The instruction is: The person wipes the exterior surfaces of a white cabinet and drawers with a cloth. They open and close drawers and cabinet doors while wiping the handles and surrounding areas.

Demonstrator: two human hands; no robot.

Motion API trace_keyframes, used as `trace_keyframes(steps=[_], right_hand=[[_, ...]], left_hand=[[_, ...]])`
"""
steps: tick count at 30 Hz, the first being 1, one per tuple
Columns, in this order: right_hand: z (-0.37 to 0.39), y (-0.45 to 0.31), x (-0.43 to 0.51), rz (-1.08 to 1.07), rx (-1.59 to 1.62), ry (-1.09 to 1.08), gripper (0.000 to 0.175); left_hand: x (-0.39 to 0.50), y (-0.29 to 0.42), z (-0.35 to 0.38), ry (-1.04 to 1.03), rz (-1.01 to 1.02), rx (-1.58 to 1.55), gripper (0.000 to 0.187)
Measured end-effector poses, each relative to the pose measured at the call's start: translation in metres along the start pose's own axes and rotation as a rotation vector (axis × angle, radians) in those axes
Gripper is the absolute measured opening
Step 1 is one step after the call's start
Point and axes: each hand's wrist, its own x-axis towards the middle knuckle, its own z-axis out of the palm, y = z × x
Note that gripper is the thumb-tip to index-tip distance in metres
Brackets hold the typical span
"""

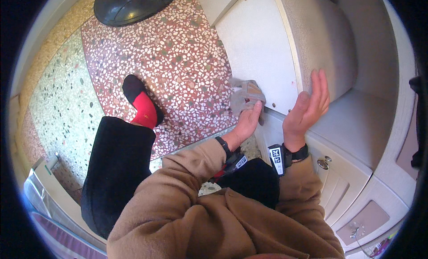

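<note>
My left hand grips a crumpled grey cloth, which hangs at the lower edge of a white panel with screws along its border. To the right, my right hand is raised with nothing in it, its thumb apart from the extended fingers. That hand appears in front of the open compartment of a white cabinet; whether it touches a surface I cannot tell. Dark straps with small devices bearing printed codes sit on both wrists.
A cabinet door with a metal knob stands by my right forearm. Another knob is on a pinkish panel at lower right. A black tub lies on the terrazzo floor. My foot in a red and black sock is at left.
</note>
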Motion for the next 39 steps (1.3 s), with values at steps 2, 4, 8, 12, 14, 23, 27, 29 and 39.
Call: trace_keyframes(steps=[2, 4, 8, 12, 14, 23, 27, 29, 39], right_hand=[[0.0, 0.001, -0.001, -0.003, 0.015, 0.004, 0.05], [0.0, 0.002, -0.001, 0.012, 0.015, 0.0, 0.05], [0.0, 0.003, -0.002, 0.02, -0.046, -0.001, 0.048], [0.0, 0.0, -0.001, 0.021, -0.023, 0.012, 0.046], [-0.002, 0.0, 0.0, 0.024, -0.036, 0.005, 0.046], [-0.004, -0.002, -0.006, 0.048, -0.009, 0.004, 0.048], [-0.014, -0.003, 0.001, 0.022, 0.004, -0.03, 0.047], [-0.026, -0.004, 0.004, 0.073, 0.025, -0.15, 0.044], [-0.08, -0.101, -0.171, 0.67, 1.539, -0.987, 0.063]], left_hand=[[0.01, 0.003, -0.007, 0.096, 0.065, 0.025, 0.066], [0.029, 0.015, -0.024, 0.202, 0.026, -0.095, 0.07], [0.065, 0.035, -0.057, 0.256, -0.045, -0.071, 0.076], [0.055, 0.031, -0.03, 0.356, 0.124, -0.105, 0.071], [0.03, 0.024, -0.01, 0.303, 0.198, -0.028, 0.066], [-0.067, 0.048, 0.019, -0.066, 0.324, 0.138, 0.046], [-0.092, 0.082, -0.007, -0.46, 0.31, 0.837, 0.048], [-0.116, 0.106, -0.009, -0.745, 0.245, 1.0, 0.046], [-0.241, 0.195, -0.049, -0.27, 0.053, 1.626, 0.031]])
